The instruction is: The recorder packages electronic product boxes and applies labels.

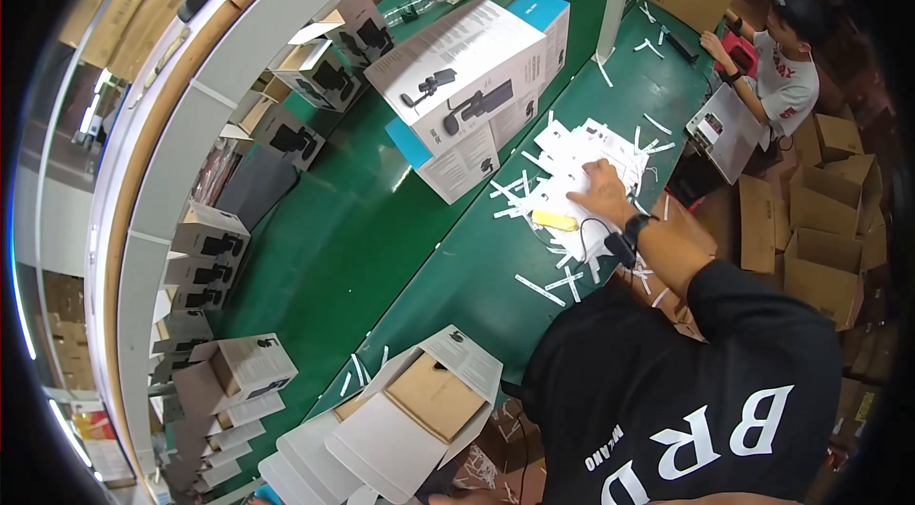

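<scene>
My right hand (605,189), with a dark band and small black device at the wrist, lies on a spread pile of white leaflets (596,138). Its fingers are apart, touching the papers. A yellow block (554,220) lies just below that hand, with thin white printed strips (539,290) scattered around. Only a sliver of my left hand (465,499) shows at the lower edge, its fingers hidden. Beside it, an opened white carton (372,443) has its flaps spread and a brown cardboard insert (435,397) inside.
Large white printed cartons (467,86) stand stacked on the green table (324,257). More cartons (205,257) line the left side under a curved white frame. A co-worker (786,67) sits at the upper right by a box. Empty brown boxes (824,257) stand at the right.
</scene>
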`<state>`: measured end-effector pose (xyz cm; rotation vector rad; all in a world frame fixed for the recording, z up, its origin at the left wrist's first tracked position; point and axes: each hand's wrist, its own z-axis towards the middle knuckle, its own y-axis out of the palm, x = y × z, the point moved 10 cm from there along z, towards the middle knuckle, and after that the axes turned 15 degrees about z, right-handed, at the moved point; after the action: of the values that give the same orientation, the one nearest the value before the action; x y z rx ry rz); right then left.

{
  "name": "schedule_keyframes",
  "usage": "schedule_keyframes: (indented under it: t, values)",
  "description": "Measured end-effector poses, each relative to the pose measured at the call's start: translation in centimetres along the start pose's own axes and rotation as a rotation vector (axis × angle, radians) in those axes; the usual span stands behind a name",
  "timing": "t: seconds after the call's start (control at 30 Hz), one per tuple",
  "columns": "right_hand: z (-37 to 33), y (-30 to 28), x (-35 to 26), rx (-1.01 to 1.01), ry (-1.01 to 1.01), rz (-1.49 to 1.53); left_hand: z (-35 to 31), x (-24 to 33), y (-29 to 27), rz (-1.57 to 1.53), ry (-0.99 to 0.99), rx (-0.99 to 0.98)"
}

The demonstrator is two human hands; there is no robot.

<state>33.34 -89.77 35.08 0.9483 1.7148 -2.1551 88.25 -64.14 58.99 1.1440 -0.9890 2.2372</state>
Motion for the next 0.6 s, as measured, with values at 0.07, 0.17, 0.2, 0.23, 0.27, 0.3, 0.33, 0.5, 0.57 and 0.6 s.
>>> schedule_keyframes:
  t: [0.07,0.17,0.2,0.23,0.27,0.3,0.33,0.5,0.57,0.6]
  values:
    - [-2.4,-1.0,-0.4,0.143,-0.02,-0.03,-1.0,-3.0,-1.6,-0.044,-0.154,0.125]
    - [-2.2,-0.6,0.3,0.137,0.07,0.03,-3.6,-7.6,-4.3,-0.106,-0.388,0.323]
    - [-0.9,0.0,1.4,0.071,0.163,0.109,-4.2,-8.7,-4.6,-0.133,-0.465,0.394]
    - [-0.3,0.6,2.3,0.006,0.254,0.187,-4.9,-9.9,-4.9,-0.161,-0.541,0.467]
    - [0.1,0.2,2.3,0.008,0.249,0.185,-6.4,-10.5,-5.1,-0.192,-0.617,0.54]
    - [0.3,0.4,2.3,-0.045,0.25,0.25,-6.3,-11.1,-4.9,-0.198,-0.619,0.544]
    - [0.5,0.4,2.2,-0.096,0.251,0.316,-5.4,-12.0,-4.0,-0.165,-0.644,0.454]
    - [1.3,-2.6,5.2,0.001,0.23,0.574,-1.3,-10.2,0.8,-0.224,-0.67,0.248]
    - [1.2,-4.1,4.6,-0.003,0.294,0.538,-1.3,-9.9,1.1,-0.267,-0.669,0.253]
    - [0.9,-5.4,4.7,-0.003,0.358,0.499,-1.4,-10.6,0.8,-0.24,-0.647,0.253]
